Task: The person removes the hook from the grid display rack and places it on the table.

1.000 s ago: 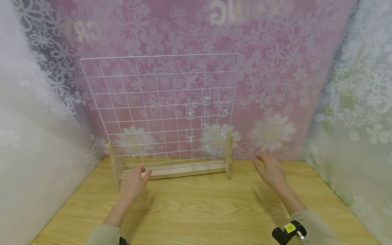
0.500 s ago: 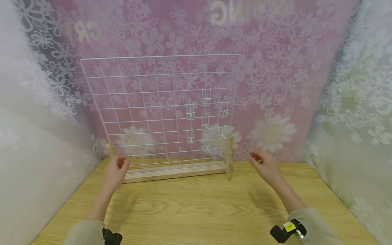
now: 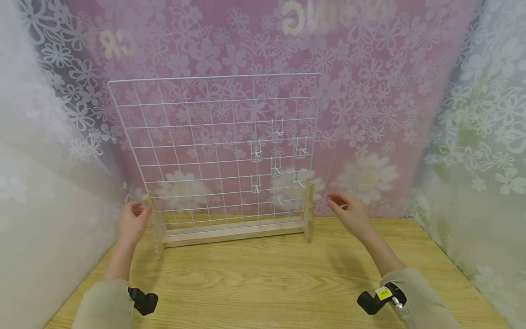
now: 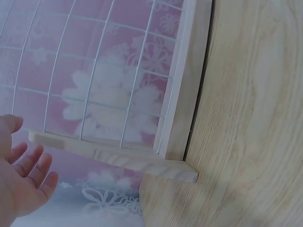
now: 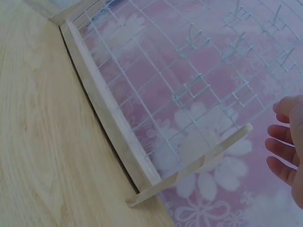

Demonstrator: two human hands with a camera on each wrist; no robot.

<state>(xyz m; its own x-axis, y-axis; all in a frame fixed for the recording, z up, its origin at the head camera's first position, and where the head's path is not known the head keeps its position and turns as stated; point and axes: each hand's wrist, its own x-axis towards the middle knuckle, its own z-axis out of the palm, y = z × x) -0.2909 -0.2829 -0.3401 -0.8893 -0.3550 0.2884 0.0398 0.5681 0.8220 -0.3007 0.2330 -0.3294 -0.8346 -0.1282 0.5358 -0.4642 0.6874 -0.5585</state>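
Note:
A white wire grid panel stands upright in a wooden base with a post at each end. Several white wire hooks hang on its right half. My left hand is beside the left wooden post, fingers loosely bent with nothing in them; the left wrist view shows a gap between the hand and the post. To the right of the right post, my right hand hovers with relaxed fingers, holding nothing and apart from the frame.
The rack stands on a wood-grain table. Behind it hangs a pink flowered curtain, with pale walls at left and right. A small black camera sits on each wrist.
My left hand has moved left, from in front of the base to outside the left post. The right hand has shifted slightly left and up toward the rack. The grid stays in place.

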